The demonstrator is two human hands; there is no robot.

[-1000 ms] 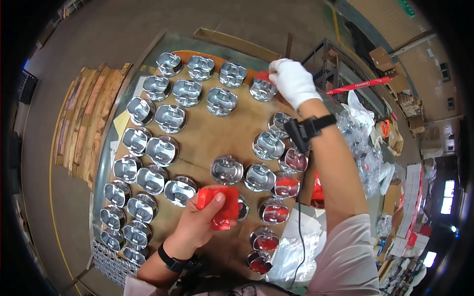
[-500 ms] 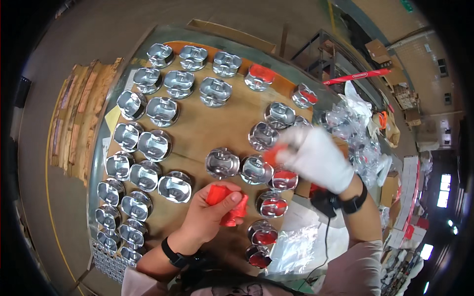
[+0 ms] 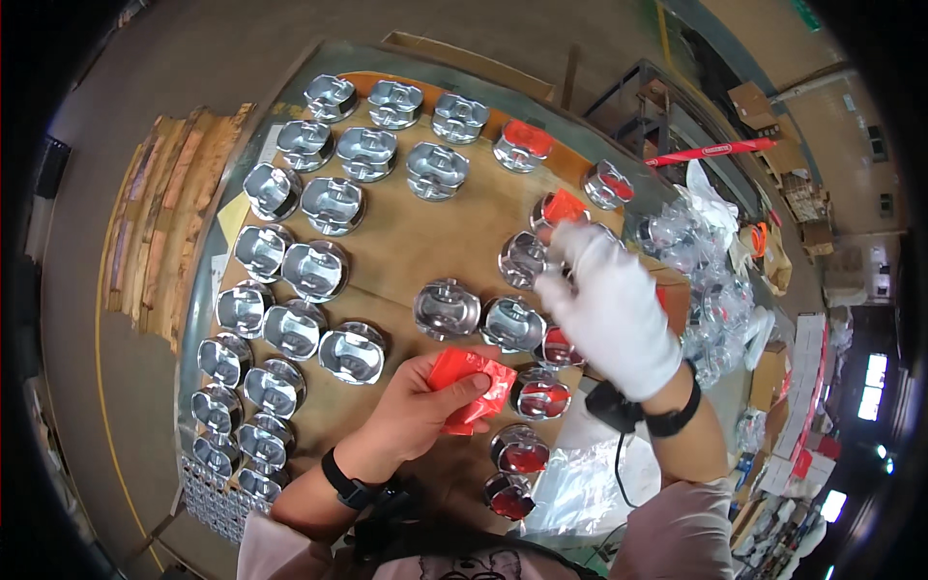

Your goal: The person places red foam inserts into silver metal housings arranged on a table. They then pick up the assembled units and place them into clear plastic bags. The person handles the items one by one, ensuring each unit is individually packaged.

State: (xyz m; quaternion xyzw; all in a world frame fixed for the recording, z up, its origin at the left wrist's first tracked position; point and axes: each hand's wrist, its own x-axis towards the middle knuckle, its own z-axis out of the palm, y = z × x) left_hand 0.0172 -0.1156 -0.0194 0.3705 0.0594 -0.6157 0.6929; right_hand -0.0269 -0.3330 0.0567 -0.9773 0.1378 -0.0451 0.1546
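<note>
Right hand [image 3: 611, 314] is now drawing back over pistons [image 3: 512, 323], fingers loose; left hand [image 3: 418, 411] is gripping red slips [image 3: 471, 384], risking slippage

We note silver-grey metal pistons [image 3: 333, 205] on a tan-brown board [image 3: 425, 242]; several carry red patches. Left hand [image 3: 416, 416] bare, pinching a red sheet [image 3: 471, 385]. Right hand [image 3: 614, 309] in white glove; black wristbands on both.

Crumpled red plastic piece [image 3: 471, 387], pinched, above wooden board
</note>
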